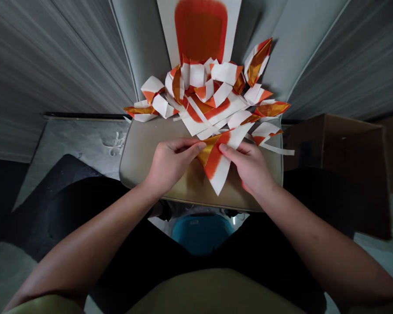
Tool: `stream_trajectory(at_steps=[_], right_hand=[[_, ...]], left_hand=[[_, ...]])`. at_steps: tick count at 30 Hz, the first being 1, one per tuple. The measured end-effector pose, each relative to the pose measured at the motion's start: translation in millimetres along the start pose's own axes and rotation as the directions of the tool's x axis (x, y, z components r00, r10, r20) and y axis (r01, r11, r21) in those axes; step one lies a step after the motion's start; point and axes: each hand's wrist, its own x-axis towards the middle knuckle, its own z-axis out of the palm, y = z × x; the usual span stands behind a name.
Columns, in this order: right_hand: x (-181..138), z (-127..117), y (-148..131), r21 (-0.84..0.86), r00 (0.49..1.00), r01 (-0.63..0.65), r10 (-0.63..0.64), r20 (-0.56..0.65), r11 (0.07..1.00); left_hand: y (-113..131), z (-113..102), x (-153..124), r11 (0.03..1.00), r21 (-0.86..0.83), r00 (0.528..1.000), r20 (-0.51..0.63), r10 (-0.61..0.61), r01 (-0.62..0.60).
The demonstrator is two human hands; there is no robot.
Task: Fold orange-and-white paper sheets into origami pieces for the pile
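A folded piece of white, orange and gold paper (218,163) lies on a beige cushioned seat (144,152). My left hand (168,163) pinches its left edge with fingers closed. My right hand (249,168) grips its right side, fingers curled on the paper. Just beyond my hands sits a heap of folded paper pieces (209,93) in the same colours, with loose white strips among them.
A flat sheet with a large orange patch (199,30) leans against the grey backrest behind the heap. A brown cardboard box (343,152) stands to the right. A teal object (201,233) shows below the seat between my knees. Grey curtains hang on both sides.
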Motion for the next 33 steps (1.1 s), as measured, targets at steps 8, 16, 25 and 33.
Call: stream_trajectory(at_steps=[8,16,25,33], right_hand=[[1,-2,2,0.01,0.99,0.109,-0.107,-0.089,0.994],[1,-3,-2,-0.026,0.987,0.131,-0.132,-0.091,0.991],[4,-6,-1,-0.018,0.977,0.129,-0.13,-0.17,0.992],[6,-5,-5,0.055,0.973,0.145,-0.132,-0.19,0.988]], left_hand=[[-5,8,-6,0.995,0.098,0.992,0.128,0.019,-0.031],[-5,13,-11,0.993,0.097,0.99,0.13,0.056,-0.068],[-8,19,-16,0.974,0.173,0.977,0.177,0.116,-0.147],[-15,24,-20,0.955,0.184,0.942,0.288,0.175,-0.234]])
